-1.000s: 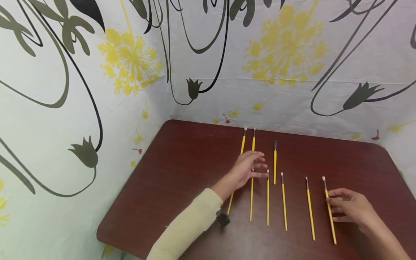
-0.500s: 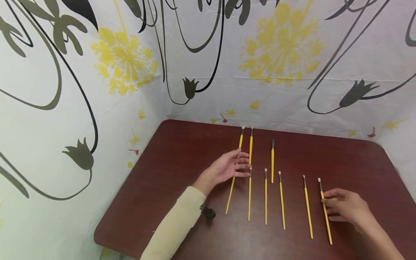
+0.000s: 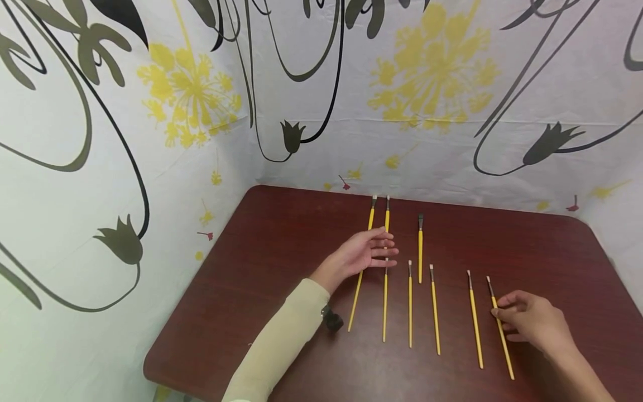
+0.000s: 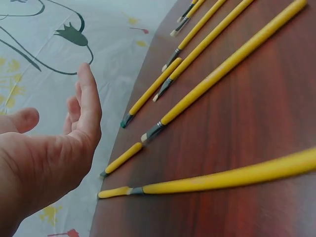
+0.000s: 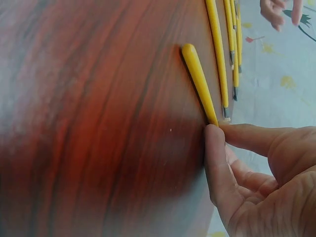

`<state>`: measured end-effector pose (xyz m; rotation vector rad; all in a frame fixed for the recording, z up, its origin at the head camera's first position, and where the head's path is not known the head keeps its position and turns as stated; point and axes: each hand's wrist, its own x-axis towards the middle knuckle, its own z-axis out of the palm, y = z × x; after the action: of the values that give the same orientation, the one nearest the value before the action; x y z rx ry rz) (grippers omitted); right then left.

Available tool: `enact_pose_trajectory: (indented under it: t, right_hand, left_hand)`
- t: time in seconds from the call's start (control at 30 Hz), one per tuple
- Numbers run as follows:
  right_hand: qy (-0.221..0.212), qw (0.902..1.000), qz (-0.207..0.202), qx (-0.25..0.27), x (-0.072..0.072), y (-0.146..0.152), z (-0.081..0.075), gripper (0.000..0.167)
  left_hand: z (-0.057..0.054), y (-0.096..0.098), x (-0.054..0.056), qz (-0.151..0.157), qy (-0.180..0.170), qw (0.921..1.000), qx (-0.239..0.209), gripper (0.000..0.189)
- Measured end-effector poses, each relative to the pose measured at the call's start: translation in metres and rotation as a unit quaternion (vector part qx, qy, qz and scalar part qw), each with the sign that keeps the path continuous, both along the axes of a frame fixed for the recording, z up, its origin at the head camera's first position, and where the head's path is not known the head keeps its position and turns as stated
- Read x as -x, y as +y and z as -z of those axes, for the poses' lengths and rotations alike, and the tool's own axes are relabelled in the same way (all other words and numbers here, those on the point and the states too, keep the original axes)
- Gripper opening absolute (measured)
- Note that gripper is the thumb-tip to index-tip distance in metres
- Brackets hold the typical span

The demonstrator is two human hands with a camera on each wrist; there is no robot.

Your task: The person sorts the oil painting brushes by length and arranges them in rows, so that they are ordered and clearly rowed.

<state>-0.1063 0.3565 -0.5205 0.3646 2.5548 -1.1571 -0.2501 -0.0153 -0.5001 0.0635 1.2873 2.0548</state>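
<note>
My right hand (image 3: 540,324) pinches the rightmost paintbrush (image 3: 505,349) between thumb and fingers, near the middle of its yellow handle. That handle's rounded end (image 5: 189,52) points away from the fingertips in the right wrist view; the bristle end is hidden there by the hand. My left hand (image 3: 364,252) is held over two long paintbrushes at the left, its fingers extended and gripping nothing. It covers parts of the leftmost paintbrush (image 3: 355,301) and the far paintbrush (image 3: 387,220) beside it. In the left wrist view, the left hand (image 4: 54,153) appears apart from the brushes.
Several yellow paintbrushes lie spread in a row, bristles toward the wall, including a front one (image 3: 435,318) and another (image 3: 475,329) left of my right hand. A dark-bristled paintbrush (image 3: 420,251) lies farther back. The dark red table (image 3: 216,312) meets a patterned wall covering (image 3: 321,162).
The bristle end of the brush in my right hand has swung left, so it slants more. My left hand has moved left, then slightly back to the right, and the view has shifted a little.
</note>
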Motion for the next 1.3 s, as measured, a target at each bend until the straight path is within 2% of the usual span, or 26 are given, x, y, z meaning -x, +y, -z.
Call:
enact_pose_trajectory:
  t: [0.2, 0.43, 0.53, 0.7, 0.9, 0.97, 1.07, 1.2, 1.3]
  right_hand:
    - [0.007, 0.9998, 0.001, -0.018, -0.001, -0.004, -0.001, 0.037]
    - [0.02, 0.9993, -0.003, -0.032, -0.003, -0.006, -0.002, 0.034]
    - [0.024, 0.9991, -0.006, -0.034, -0.003, -0.006, -0.003, 0.032]
    - [0.027, 0.9989, -0.009, -0.036, -0.003, -0.006, -0.003, 0.032]
    - [0.024, 0.9992, -0.007, -0.032, -0.004, -0.004, -0.003, 0.033]
    - [0.025, 0.9992, -0.004, -0.031, -0.004, -0.003, -0.003, 0.033]
    - [0.029, 0.9992, 0.0, -0.027, -0.004, -0.002, -0.003, 0.034]
    - [0.038, 0.9989, 0.002, -0.027, -0.006, -0.003, -0.002, 0.033]
    - [0.042, 0.9987, 0.001, -0.03, -0.008, -0.004, -0.001, 0.032]
  left_hand:
    - [0.0, 0.006, 0.008, -0.027, -0.002, 0.9994, 0.021, 0.05]
    - [0.002, 0.012, 0.016, -0.059, 0.035, 0.9964, 0.05, 0.023]
    - [-0.002, 0.023, 0.021, -0.055, 0.055, 0.9934, 0.084, 0.017]
    - [-0.01, 0.049, 0.028, -0.034, 0.087, 0.9857, 0.14, 0.018]
    - [-0.014, 0.076, 0.038, -0.026, 0.085, 0.9801, 0.178, 0.015]
    - [-0.015, 0.085, 0.04, -0.029, 0.088, 0.9764, 0.195, 0.015]
    - [-0.015, 0.097, 0.041, -0.053, 0.098, 0.9642, 0.241, 0.012]
    - [-0.017, 0.109, 0.039, -0.088, 0.081, 0.9503, 0.287, 0.013]
    - [-0.014, 0.115, 0.04, -0.099, 0.072, 0.9442, 0.306, 0.015]
